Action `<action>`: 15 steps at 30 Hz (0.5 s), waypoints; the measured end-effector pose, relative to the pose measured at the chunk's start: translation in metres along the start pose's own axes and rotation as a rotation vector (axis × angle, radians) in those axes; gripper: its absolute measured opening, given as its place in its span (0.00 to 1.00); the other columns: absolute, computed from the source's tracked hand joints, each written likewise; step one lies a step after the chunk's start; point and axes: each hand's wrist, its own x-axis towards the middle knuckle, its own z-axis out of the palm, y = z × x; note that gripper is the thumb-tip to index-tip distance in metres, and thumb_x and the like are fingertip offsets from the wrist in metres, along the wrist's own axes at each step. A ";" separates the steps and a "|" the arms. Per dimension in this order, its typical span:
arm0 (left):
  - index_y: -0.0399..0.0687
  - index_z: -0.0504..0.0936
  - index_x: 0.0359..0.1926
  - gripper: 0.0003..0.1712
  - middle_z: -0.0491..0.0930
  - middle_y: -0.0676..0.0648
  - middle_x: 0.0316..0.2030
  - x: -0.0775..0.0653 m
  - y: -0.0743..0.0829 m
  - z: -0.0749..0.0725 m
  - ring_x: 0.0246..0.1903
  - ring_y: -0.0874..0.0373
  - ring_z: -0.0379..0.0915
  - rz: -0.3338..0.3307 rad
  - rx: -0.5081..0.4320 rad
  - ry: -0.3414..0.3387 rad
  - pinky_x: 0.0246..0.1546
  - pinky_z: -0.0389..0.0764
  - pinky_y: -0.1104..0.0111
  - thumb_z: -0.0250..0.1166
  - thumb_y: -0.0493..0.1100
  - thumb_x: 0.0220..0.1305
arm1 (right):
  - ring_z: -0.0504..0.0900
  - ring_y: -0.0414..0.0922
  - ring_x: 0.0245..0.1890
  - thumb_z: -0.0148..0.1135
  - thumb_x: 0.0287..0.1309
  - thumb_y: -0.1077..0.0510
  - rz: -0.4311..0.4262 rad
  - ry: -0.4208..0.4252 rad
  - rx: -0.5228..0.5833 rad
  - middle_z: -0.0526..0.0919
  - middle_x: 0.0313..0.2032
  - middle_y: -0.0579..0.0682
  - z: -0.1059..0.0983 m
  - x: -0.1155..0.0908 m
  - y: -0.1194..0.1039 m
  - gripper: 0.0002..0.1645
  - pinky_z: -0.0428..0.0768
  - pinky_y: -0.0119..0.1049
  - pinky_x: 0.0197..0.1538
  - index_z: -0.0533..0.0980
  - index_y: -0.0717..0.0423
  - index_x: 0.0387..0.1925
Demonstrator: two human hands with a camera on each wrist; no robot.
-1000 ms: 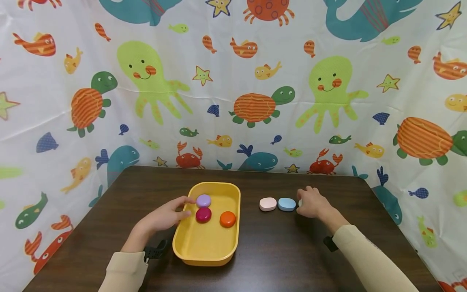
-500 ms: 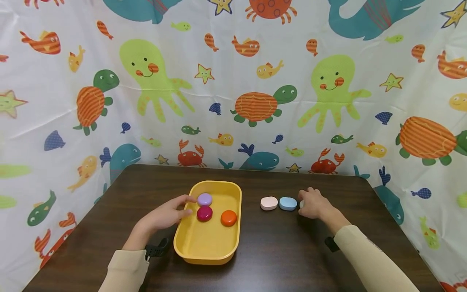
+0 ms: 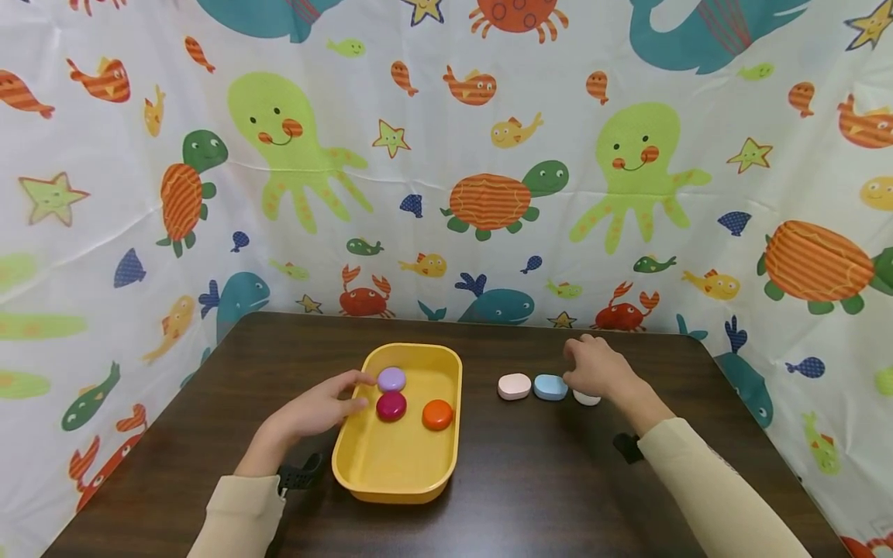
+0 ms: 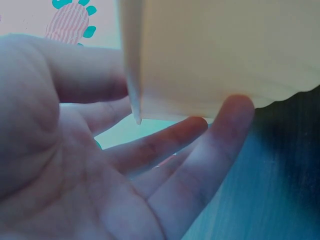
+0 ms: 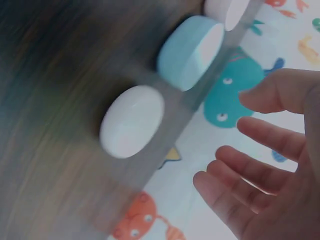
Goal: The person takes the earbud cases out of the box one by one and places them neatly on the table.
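Note:
In the head view, my left hand [image 3: 324,404] holds the left wall of the yellow tub [image 3: 432,484], index finger and thumb over its rim. The left wrist view shows other fingers [image 4: 239,112] against the tub's outer side. Inside the tub lie a lilac rounded piece [image 3: 391,379], a magenta one [image 3: 391,406] and an orange one [image 3: 437,415]. My right hand [image 3: 598,367] hovers above a smooth white rounded piece [image 5: 132,121] on the table. Its fingers are loosely bent with nothing between them. Left of the white piece sit a light-blue oval [image 3: 550,387] and a pale-pink oval [image 3: 514,387].
All this stands on a dark brown wooden table [image 3: 530,480]. Behind it hangs a white curtain [image 3: 418,108] printed with sea animals. A dark strap [image 3: 300,473] is on the left wrist.
My right hand has lifted up and away from the white piece, which now shows beneath it on the table. The left hand stays at the tub's rim.

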 end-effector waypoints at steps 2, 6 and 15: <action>0.45 0.72 0.67 0.25 0.69 0.35 0.65 0.002 -0.001 -0.001 0.57 0.42 0.73 0.002 0.002 0.001 0.53 0.82 0.48 0.62 0.44 0.72 | 0.75 0.57 0.48 0.66 0.57 0.56 -0.012 0.014 0.013 0.77 0.45 0.56 -0.003 0.000 -0.006 0.21 0.82 0.57 0.45 0.79 0.60 0.51; 0.45 0.72 0.67 0.25 0.69 0.36 0.65 0.005 -0.002 -0.004 0.56 0.42 0.73 0.006 0.005 -0.004 0.53 0.82 0.48 0.62 0.44 0.72 | 0.75 0.56 0.48 0.64 0.58 0.56 -0.044 0.043 0.030 0.77 0.44 0.55 -0.008 -0.001 -0.021 0.19 0.82 0.56 0.45 0.79 0.59 0.50; 0.44 0.73 0.66 0.24 0.70 0.35 0.64 0.011 -0.004 -0.008 0.56 0.42 0.73 0.019 0.008 -0.014 0.52 0.82 0.48 0.62 0.44 0.72 | 0.74 0.56 0.50 0.63 0.60 0.56 -0.132 0.105 0.018 0.78 0.45 0.54 -0.013 -0.002 -0.054 0.15 0.81 0.55 0.47 0.80 0.57 0.48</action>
